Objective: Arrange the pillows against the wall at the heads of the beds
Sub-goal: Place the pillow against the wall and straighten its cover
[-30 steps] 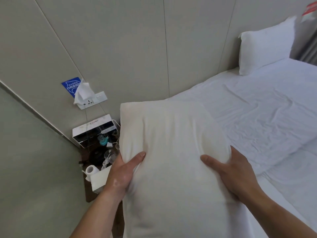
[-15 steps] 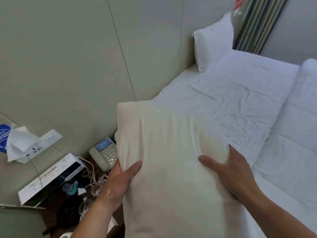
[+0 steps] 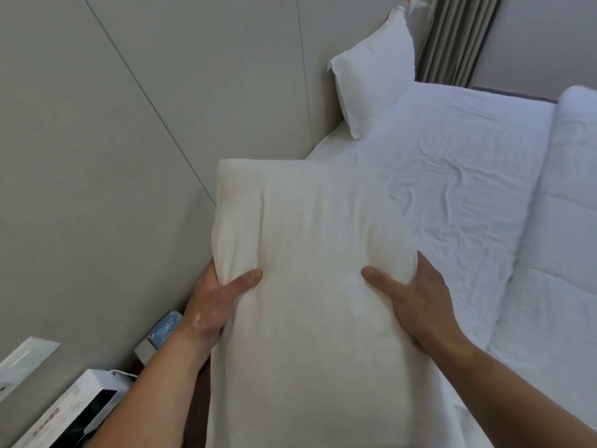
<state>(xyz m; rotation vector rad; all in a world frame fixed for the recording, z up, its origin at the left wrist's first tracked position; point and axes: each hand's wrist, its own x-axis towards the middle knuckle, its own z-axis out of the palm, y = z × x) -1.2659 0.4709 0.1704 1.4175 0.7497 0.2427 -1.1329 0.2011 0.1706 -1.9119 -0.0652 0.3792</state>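
I hold a cream pillow upright in front of me, over the near left corner of the bed. My left hand grips its left edge with the thumb on the front. My right hand grips its right side the same way. The pillow's top left corner is close to the grey panelled wall. A second, white pillow leans upright against that wall at the bed's far corner.
A folded white duvet lies along the right side of the bed. A nightstand at lower left carries a telephone and a white box. A wall socket plate sits at left. Grey curtains hang beyond the far pillow.
My view has swung right along the wall and the pillow has moved with it toward the bed. The nightstand has slid to the lower left corner. Both hands keep their grip.
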